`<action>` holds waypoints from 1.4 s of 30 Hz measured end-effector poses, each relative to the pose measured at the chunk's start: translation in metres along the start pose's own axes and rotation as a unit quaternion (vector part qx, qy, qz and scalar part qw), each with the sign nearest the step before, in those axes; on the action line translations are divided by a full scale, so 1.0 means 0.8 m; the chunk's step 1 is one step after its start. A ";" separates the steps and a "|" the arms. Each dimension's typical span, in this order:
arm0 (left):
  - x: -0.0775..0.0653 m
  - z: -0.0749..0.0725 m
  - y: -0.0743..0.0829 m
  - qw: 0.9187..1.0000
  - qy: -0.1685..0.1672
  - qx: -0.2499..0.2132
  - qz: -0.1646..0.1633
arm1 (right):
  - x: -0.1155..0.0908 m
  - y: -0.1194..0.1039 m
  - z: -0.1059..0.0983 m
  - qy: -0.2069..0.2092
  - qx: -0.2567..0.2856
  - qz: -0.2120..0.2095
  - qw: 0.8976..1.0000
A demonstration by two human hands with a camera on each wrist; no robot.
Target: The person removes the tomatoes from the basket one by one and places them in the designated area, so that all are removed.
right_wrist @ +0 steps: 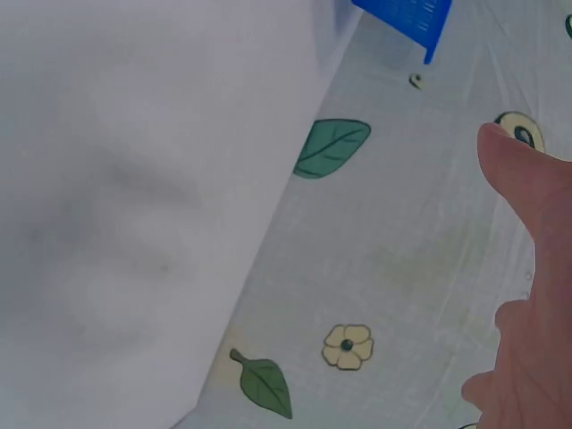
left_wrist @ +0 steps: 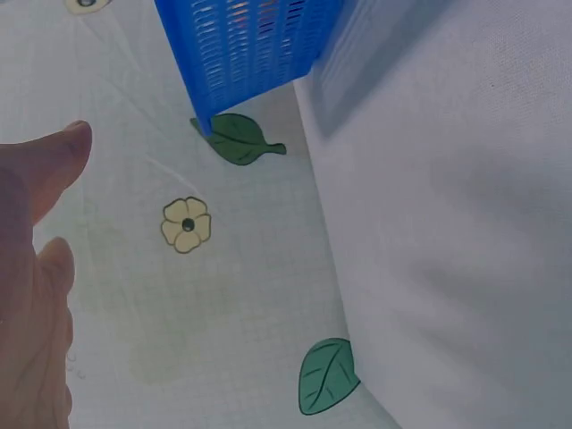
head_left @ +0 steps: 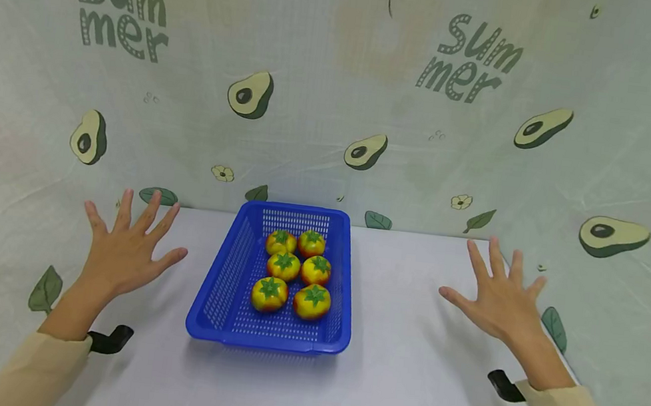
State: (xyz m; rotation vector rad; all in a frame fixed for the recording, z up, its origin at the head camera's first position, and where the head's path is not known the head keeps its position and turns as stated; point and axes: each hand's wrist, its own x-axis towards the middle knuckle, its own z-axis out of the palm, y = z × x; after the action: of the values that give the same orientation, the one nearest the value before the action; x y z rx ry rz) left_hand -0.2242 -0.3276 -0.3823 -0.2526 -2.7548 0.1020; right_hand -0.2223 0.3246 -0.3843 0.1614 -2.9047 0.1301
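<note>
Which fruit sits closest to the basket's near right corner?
The right fruit of the nearest pair; its partner is left, the other four farther back.

Sleeves [head_left: 35, 371] cut off, wrist-view basket [left_wrist: 246, 58] cropped

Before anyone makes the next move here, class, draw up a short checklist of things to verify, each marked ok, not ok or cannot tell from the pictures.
1. Left hand free: ok, fingers spread, holding nothing.
2. Right hand free: ok, also spread and holding nothing.
3. Basket upright on the table: ok, its open side faces up.
4. Fruits all inside the basket: ok, six show, in three rows of two.
5. A hand already on the basket: not ok, one hand is on either side, both apart from it.
6. Undersides of the fruits sound: cannot tell, they are hidden.
</note>
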 end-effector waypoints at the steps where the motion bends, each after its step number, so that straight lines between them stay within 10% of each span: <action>1: 0.000 0.000 0.000 1.000 -0.002 0.000 -0.001 | 0.002 -0.001 -0.001 0.001 0.000 -0.001 1.000; 27: 0.008 0.002 0.018 0.999 0.005 -0.044 0.016 | 0.054 -0.061 -0.028 -0.004 0.018 -0.032 0.999; 42: 0.000 -0.002 0.040 0.986 0.004 -0.162 0.042 | 0.088 -0.099 -0.033 -0.005 0.045 -0.074 0.996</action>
State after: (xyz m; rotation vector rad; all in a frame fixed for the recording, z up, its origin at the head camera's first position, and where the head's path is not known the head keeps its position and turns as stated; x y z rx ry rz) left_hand -0.2184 -0.2958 -0.3843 -0.4522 -2.7410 -0.3265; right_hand -0.2750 0.2420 -0.3363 0.3920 -2.8855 0.2339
